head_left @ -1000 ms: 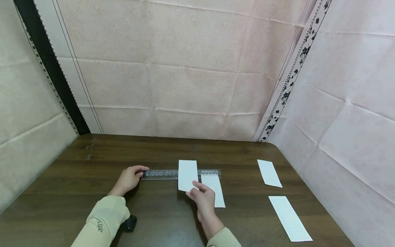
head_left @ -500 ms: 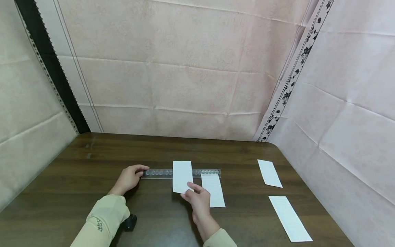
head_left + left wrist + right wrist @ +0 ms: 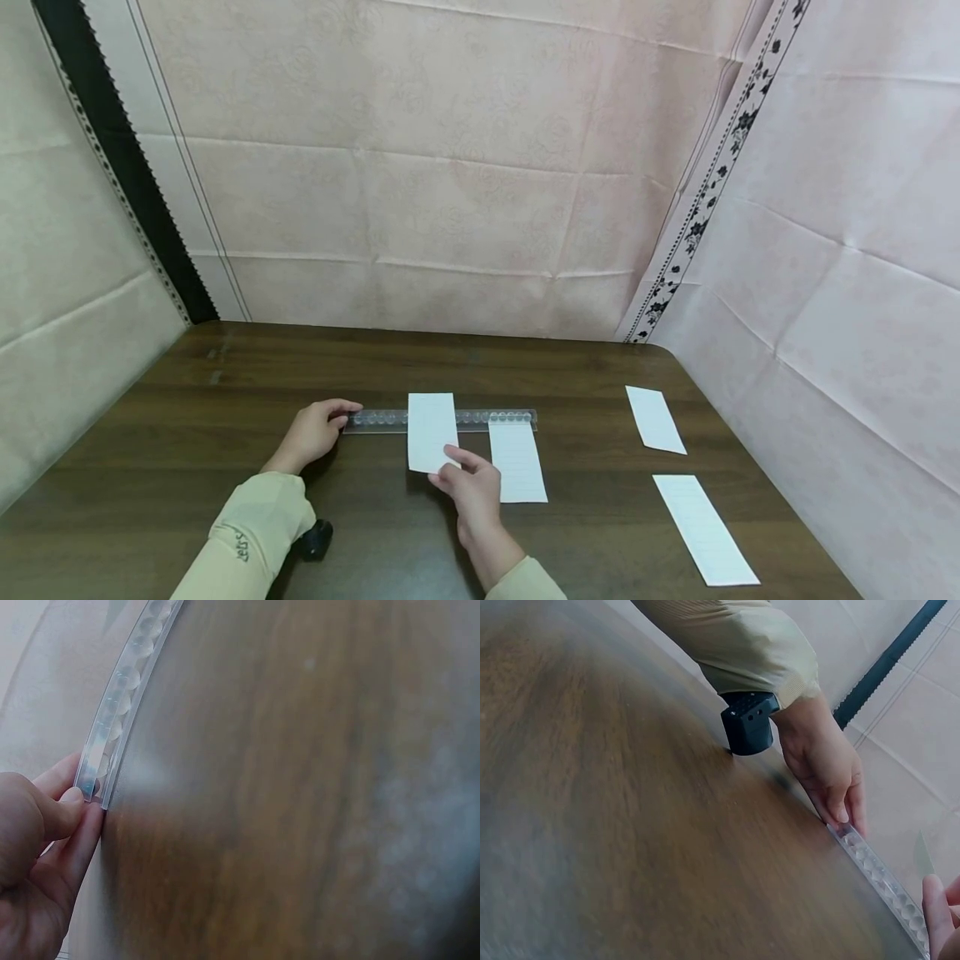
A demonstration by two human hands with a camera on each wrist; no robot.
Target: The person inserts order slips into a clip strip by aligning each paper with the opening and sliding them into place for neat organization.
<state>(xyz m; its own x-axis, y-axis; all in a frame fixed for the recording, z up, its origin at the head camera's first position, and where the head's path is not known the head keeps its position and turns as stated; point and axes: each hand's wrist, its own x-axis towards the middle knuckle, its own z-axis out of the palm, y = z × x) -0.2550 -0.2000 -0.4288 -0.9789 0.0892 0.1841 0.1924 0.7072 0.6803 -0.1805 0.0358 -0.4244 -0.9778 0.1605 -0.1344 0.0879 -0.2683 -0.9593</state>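
Patterned pale cloth (image 3: 450,183) with fold creases hangs behind and at both sides of the bench, with a black band near the far left corner and a flowered border near the far right. The brown wood-grain bench (image 3: 187,483) carries everything else; its far right corner is rounded. The left sleeve (image 3: 247,533), cream with dark lettering, and the right sleeve (image 3: 528,582) reach in from the near side.

A clear strip (image 3: 472,421) with a row of round shapes runs roughly parallel to the far edge. The left hand (image 3: 310,435) pinches its left end between thumb and fingers. The right hand (image 3: 471,492) grips the near right corner of a white card (image 3: 431,429) between thumb and fingers; this card hides part of the strip, and whether the 2 touch I cannot tell.

By the right edge lies the longest slip (image 3: 705,529), faintly lined. Just right of the held card is a lined slip (image 3: 517,462), its far end showing through the strip's right end. A smaller slip (image 3: 655,419) lies toward the far right corner. Smallest is a black device (image 3: 315,542) at the left cuff.
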